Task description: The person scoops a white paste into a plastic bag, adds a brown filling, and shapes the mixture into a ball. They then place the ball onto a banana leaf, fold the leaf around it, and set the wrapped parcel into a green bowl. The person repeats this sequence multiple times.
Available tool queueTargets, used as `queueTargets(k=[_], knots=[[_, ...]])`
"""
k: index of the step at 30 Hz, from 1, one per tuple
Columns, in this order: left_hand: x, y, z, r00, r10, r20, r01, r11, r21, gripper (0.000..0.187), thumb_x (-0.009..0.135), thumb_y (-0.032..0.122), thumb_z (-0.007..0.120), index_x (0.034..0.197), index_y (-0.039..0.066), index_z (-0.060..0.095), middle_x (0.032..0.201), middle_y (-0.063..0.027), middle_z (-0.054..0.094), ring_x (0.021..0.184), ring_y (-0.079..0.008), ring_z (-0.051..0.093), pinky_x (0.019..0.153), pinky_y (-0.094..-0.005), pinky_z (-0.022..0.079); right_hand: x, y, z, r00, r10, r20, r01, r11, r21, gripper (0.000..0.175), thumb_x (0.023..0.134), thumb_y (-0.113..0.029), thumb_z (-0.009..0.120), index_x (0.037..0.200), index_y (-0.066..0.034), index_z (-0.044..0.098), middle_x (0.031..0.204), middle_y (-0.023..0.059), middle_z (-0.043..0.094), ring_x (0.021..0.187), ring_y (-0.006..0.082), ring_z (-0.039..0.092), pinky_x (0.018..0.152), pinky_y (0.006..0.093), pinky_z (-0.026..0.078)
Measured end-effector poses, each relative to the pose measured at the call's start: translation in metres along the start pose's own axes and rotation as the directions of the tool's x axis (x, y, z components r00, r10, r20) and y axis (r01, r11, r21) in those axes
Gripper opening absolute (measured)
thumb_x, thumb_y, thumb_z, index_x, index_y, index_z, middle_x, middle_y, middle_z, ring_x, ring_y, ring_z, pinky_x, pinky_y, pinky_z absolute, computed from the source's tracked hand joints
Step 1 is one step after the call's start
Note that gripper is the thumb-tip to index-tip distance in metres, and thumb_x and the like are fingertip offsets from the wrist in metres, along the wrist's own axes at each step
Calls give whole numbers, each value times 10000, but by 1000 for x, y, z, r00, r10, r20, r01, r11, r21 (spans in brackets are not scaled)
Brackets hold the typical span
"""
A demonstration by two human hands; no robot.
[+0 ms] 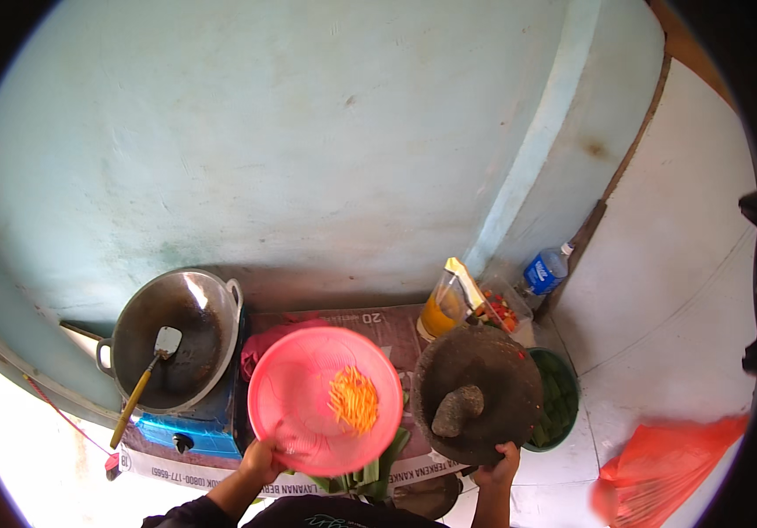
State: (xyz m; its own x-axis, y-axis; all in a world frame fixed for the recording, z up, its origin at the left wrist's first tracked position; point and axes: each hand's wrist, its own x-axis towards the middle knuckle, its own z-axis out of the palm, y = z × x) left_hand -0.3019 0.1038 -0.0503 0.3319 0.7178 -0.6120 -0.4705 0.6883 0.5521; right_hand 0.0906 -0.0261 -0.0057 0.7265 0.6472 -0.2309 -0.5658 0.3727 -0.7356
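My left hand (263, 461) grips the near left rim of a pink plastic basin (292, 396), which holds a small heap of thin orange strips (354, 400), perhaps shredded carrot. At the near edge of a dark stone mortar (510, 383), my right hand (501, 465) has its fingers on the rim. A stone pestle (459, 410) lies inside the mortar. Left of the basin, a wok (203, 369) rests on a blue gas stove (210, 435). A spatula with a yellow handle (131, 409) leans in the wok.
Behind the mortar stand a jug of yellow liquid (441, 310), a clear container of cut red pieces (501, 310) and a plastic bottle (545, 270). A green basin (575, 396) holds leaves. Green leaves (388, 465) lie below the pink basin. A red plastic bag (668, 462) is at the right.
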Motion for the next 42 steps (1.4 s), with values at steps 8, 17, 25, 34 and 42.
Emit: queueTargets(k=[8,17,25,34,42], knots=[[161,12,51,997,7,-74,7,981,192,467,687,33,540,1130,28,393,973,-154,505,835,-295,581,672,-449,530,-85,-66,-60,970,-216,-112,223,973,54,524,599,-137,506,1114,-43,503,1074,96,550,1021,290,520,890,441,439],[9,-116,203,877,242,415,-448,724,524,468,776,264,601,1144,27,435,1006,-145,499,957,-254,487,843,-364,408,-184,-114,-150,842,-413,-347,423,905,-49,450,650,-150,584,1079,-25,529,1068,108,558,942,257,553,787,407,489],[-145,-445,302,185,-385,904,-391,816,427,594,783,451,549,1283,171,391,1289,-83,406,1119,-245,446,655,-434,498,-224,-159,-187,824,-432,-366,434,897,-82,432,663,-156,580,1071,-22,533,1060,107,560,929,251,554,775,405,488],[-279,-557,307,-55,-818,573,-377,548,747,589,789,445,545,1280,159,393,1281,-87,413,1117,-245,449,666,-424,497,-280,-205,-259,774,-479,-414,479,871,-110,413,678,-163,576,1063,-19,537,1052,105,564,915,244,555,761,402,486],[-349,-605,309,-208,-862,463,-402,507,762,584,794,441,542,1278,148,394,1273,-91,418,1115,-245,452,676,-416,496,-332,-239,-314,665,-544,-512,545,822,-165,396,691,-169,573,1055,-16,541,1045,104,566,903,238,556,749,399,485]])
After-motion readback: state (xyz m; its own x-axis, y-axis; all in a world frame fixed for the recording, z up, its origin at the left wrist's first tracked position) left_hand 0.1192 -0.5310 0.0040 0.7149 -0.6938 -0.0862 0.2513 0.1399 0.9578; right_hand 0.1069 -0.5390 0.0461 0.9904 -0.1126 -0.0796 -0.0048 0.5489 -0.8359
